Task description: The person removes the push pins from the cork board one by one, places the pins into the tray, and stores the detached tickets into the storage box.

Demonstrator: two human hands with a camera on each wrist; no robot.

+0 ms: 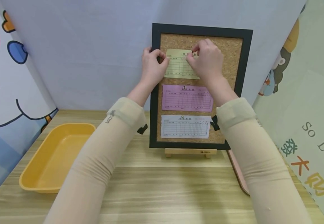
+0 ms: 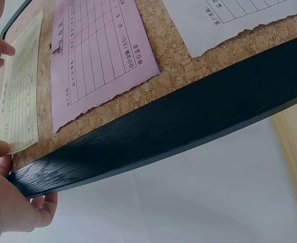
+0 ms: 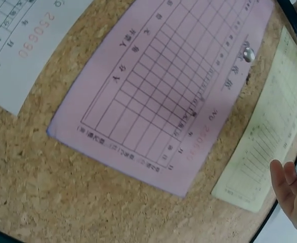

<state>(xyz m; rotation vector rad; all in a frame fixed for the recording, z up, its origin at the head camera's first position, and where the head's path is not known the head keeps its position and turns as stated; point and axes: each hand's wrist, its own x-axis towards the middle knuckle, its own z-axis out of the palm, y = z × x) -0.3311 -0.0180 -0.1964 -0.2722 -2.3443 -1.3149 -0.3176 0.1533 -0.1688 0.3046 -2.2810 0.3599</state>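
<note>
A black-framed corkboard (image 1: 229,62) stands upright, with three receipt slips on it one above another. My left hand (image 1: 154,65) grips the board's left edge, some fingers behind the frame, its thumb at the left end of the yellow slip (image 1: 175,67). At that slip's top edge my right hand (image 1: 208,59) pinches a small metallic pushpin (image 1: 192,52); the fingers partly hide it. Below are the pink slip (image 1: 187,99) and the white slip (image 1: 185,127), each with a pin at its top. The right wrist view shows the pink slip's silver pin (image 3: 248,54) closely.
A small wooden easel (image 1: 191,151) supports the board on the wood-grain table (image 1: 162,193). On the left is a yellow tray (image 1: 29,174). A pink tray (image 1: 238,174) lies partly hidden beneath the right forearm. Behind the board hangs a pale backdrop (image 1: 94,46).
</note>
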